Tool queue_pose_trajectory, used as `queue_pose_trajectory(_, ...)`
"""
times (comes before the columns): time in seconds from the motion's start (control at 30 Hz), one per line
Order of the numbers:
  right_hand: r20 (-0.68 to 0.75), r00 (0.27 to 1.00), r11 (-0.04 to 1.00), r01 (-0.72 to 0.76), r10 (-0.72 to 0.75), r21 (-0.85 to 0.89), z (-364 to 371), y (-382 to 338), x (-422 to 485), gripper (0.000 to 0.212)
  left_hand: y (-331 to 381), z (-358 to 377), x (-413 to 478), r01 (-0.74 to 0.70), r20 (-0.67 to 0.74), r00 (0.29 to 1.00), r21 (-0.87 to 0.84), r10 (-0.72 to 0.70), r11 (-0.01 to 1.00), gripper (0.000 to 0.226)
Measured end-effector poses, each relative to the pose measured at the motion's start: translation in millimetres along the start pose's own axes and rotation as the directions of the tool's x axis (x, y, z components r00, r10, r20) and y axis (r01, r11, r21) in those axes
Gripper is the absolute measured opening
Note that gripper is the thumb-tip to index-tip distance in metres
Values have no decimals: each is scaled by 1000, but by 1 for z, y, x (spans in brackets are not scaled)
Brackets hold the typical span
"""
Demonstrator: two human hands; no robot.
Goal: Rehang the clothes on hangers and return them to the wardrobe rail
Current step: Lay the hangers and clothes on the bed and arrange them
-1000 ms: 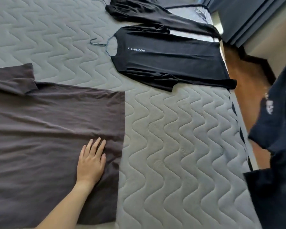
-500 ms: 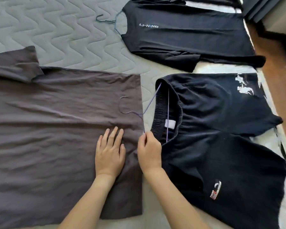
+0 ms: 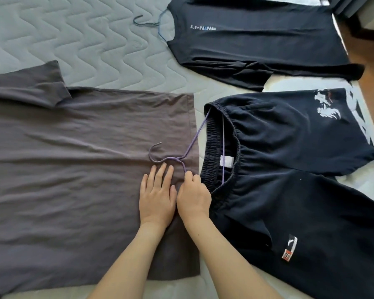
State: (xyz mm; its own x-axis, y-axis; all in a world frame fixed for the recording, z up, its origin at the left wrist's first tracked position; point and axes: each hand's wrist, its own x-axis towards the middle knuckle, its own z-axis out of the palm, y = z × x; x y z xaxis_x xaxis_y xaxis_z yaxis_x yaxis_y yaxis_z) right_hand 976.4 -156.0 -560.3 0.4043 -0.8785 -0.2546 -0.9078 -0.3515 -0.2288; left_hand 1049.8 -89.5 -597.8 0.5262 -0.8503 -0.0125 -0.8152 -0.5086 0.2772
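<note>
A brown T-shirt [image 3: 73, 160] lies spread flat on the mattress at the left. My left hand [image 3: 158, 195] rests flat on its hem with straight fingers. To the right lie dark navy shorts [image 3: 289, 169] with a purple wire hanger [image 3: 192, 141] threaded into the waistband; its hook lies on the brown shirt. My right hand [image 3: 193, 195] pinches the hanger's lower arm right beside the waistband. A black T-shirt [image 3: 257, 39] with a logo lies farther back, a blue hanger [image 3: 158, 23] sticking out of its neck.
Everything lies on a grey quilted mattress [image 3: 84, 39]. The bed's right edge meets a wooden floor [image 3: 371, 48] at the upper right. A dark piece of furniture or curtain base shows at the top right corner.
The navy shorts on the purple hanger were brought in from the right and laid down beside the brown shirt. My right hand came into view holding the hanger; my left hand stayed flat.
</note>
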Motion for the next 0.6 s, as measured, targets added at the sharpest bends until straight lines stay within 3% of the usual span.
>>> queue_pose_trajectory(0.1, 187, 980, 994, -41, 60, -99, -20, -2, 4, 32, 5, -27, 1, 34, 212, 977, -24, -28, 999, 57)
queue_pose_trajectory(0.17, 181, 983, 992, 43, -21, -115, -43, 0, -2, 46, 11, -60, 4, 133, 370, 925, -99, -87, 986, 53)
queue_pose_trajectory(0.23, 126, 987, 991, 92, -104, 95, -85, 2, -17, 55, 21, -107, 6, 281, 455, 875, -197, -167, 939, 47)
queue_pose_trajectory(0.3, 93, 994, 891, 8, -56, 453, -147, 8, -42, 30, 37, -167, -2, 344, 418, 883, -264, -214, 901, 42)
queue_pose_trajectory(0.37, 56, 998, 711, -31, -11, 702, -217, 21, -77, 18, 57, -233, -18, 311, 318, 926, -332, -205, 890, 37)
queue_pose_trajectory(0.47, -21, 999, 579, 36, -33, 815, -312, 51, -135, 17, 92, -324, -64, 217, 152, 974, -411, -168, 885, 32)
queue_pose_trajectory(0.6, -3, 1000, 475, -7, 21, 880, -389, 101, -211, 25, 134, -399, -155, 187, 41, 979, -559, -198, 808, 20)
